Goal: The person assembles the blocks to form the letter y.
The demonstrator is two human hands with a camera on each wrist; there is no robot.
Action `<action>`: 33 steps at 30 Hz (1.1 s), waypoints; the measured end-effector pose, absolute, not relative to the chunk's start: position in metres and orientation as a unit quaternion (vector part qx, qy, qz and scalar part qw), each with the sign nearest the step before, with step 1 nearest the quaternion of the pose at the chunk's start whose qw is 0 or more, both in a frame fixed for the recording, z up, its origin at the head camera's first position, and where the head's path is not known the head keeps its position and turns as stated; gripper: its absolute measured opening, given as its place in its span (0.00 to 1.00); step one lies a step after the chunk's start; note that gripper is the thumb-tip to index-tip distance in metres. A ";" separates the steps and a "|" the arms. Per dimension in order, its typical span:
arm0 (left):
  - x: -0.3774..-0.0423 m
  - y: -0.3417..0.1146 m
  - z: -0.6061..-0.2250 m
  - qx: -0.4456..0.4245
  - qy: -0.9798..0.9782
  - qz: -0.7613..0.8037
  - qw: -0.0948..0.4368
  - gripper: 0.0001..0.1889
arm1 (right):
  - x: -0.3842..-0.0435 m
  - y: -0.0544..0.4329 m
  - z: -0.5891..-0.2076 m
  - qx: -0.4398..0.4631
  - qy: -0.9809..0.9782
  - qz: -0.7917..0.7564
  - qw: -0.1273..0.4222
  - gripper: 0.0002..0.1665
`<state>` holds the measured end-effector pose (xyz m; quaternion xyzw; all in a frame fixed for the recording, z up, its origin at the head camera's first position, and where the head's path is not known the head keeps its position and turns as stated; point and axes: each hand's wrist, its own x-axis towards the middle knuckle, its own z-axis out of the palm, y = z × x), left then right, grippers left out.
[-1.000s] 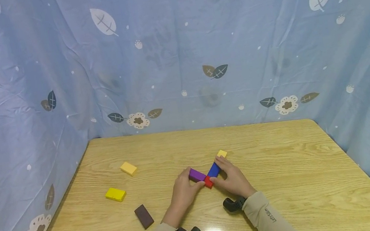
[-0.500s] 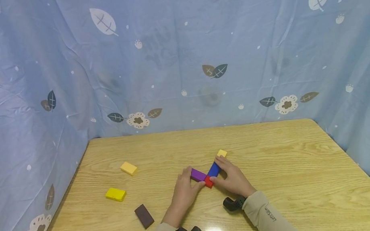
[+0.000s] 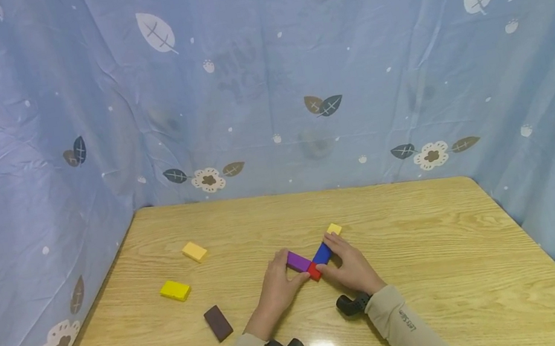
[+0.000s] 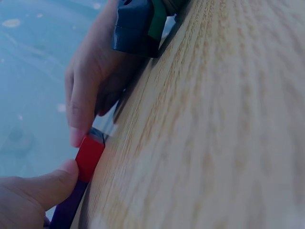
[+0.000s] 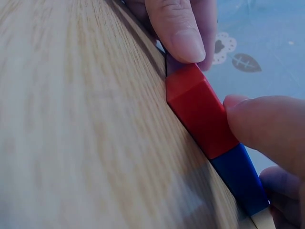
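Note:
In the head view, a purple block [image 3: 298,261], a red block [image 3: 314,271] and a blue block [image 3: 322,254] form a V on the table, with the red one at its near point. A light yellow block [image 3: 334,229] continues the blue arm at its far end. My left hand [image 3: 276,288] pinches the purple block, its fingers at the far end and its thumb beside the red block. With my right hand [image 3: 351,269] I hold the blue block; the right thumb [image 5: 259,121] presses the red block's side in the right wrist view.
Three loose blocks lie on the left of the wooden table [image 3: 433,245]: a light orange one [image 3: 194,252], a bright yellow one [image 3: 175,290] and a dark brown one [image 3: 218,323]. A blue patterned curtain [image 3: 261,77] hangs behind the table and along its sides.
The purple block has slid slightly right against the red block, with my left fingers moving along. My right hand and the other blocks stay where they were.

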<state>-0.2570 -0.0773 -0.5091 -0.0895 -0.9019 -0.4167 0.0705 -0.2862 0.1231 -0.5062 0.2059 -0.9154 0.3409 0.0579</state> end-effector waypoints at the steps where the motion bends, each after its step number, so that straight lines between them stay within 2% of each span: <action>1: -0.257 -0.077 -0.509 -0.089 -0.901 -0.419 0.068 0.40 | -0.286 0.124 -0.506 0.205 -0.916 0.340 0.058 0.45; 9: -0.256 -0.079 -0.503 -0.072 -0.892 -0.444 0.055 0.40 | -0.284 0.124 -0.509 0.198 -0.919 0.335 0.055 0.44; 14: -0.257 -0.094 -0.491 -0.065 -0.890 -0.447 0.067 0.38 | -0.283 0.122 -0.509 0.199 -0.915 0.346 0.054 0.44; 22: -0.266 -0.146 -0.468 -0.044 -0.903 -0.421 0.077 0.36 | -0.286 0.119 -0.509 0.210 -0.913 0.346 0.060 0.44; 33: -0.272 -0.231 -0.456 0.000 -0.913 -0.403 0.058 0.41 | -0.285 0.125 -0.506 0.202 -0.917 0.342 0.047 0.45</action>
